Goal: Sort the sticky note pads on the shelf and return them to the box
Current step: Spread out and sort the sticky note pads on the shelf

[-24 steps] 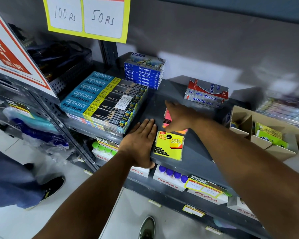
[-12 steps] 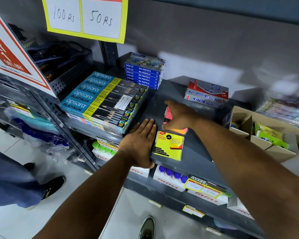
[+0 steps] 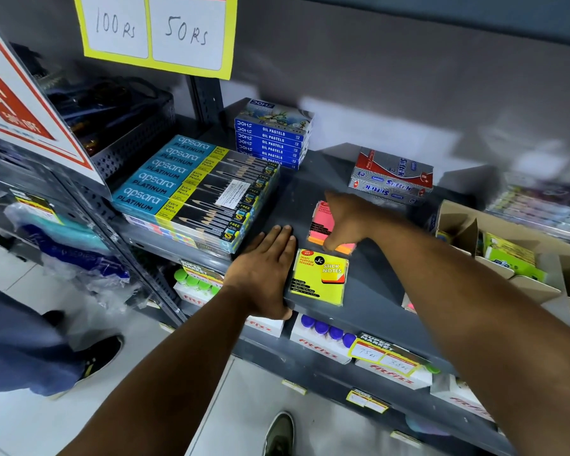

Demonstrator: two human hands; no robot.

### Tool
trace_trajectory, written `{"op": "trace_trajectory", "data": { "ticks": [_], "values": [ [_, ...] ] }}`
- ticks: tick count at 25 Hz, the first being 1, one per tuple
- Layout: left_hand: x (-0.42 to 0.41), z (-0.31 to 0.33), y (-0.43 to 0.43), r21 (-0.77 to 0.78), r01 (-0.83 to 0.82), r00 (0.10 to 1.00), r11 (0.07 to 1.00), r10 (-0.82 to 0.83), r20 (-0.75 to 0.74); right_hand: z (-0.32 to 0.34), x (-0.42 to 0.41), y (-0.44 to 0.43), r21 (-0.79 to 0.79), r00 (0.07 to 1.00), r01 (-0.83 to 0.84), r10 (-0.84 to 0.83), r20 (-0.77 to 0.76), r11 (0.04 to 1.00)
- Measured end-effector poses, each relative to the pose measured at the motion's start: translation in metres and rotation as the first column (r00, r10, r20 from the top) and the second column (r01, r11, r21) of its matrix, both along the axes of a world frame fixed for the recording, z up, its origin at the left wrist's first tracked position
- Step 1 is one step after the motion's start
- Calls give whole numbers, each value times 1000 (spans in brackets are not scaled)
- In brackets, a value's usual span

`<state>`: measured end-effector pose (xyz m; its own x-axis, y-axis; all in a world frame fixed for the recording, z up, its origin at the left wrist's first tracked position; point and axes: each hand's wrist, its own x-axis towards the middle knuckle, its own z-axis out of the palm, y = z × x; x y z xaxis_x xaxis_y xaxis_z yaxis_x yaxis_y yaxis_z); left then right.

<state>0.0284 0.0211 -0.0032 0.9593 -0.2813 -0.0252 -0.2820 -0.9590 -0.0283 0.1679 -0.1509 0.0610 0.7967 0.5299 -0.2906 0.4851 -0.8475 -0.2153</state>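
A yellow sticky note pad (image 3: pixel 320 279) lies flat near the front edge of the grey shelf (image 3: pixel 375 291). Just behind it lies a pink and orange sticky note pad (image 3: pixel 321 225). My right hand (image 3: pixel 349 222) rests on top of this pad, thumb at its front edge and fingers at its far side. My left hand (image 3: pixel 265 271) lies flat on the shelf, fingers together, touching the yellow pad's left side. An open cardboard box (image 3: pixel 520 268) with dividers stands at the right and holds green pads (image 3: pixel 510 258).
Apsara pencil boxes (image 3: pixel 191 189) are stacked left of my left hand, with oil pastel boxes (image 3: pixel 272 139) behind them. A red and silver carton (image 3: pixel 392 179) sits at the back. Bottles in white boxes (image 3: pixel 323 337) fill the shelf below. A person's leg (image 3: pixel 23 340) stands at the left.
Almost nothing has moved. My right hand has settled a little lower over the pink pad; my left hand and the yellow pad stay where they were.
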Motion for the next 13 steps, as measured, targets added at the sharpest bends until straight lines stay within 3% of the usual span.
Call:
{"op": "trace_trajectory", "data": {
  "ticks": [7,13],
  "values": [
    [0,0,0,-5,4,1000,1000,-4,-1,35,-17,-2,67,1000,-13,12,20,998],
    [3,-3,-1,14,-26,999,1000,26,-20,33,-84,-2,-73,967,-214,221,125,974]
  ]
}}
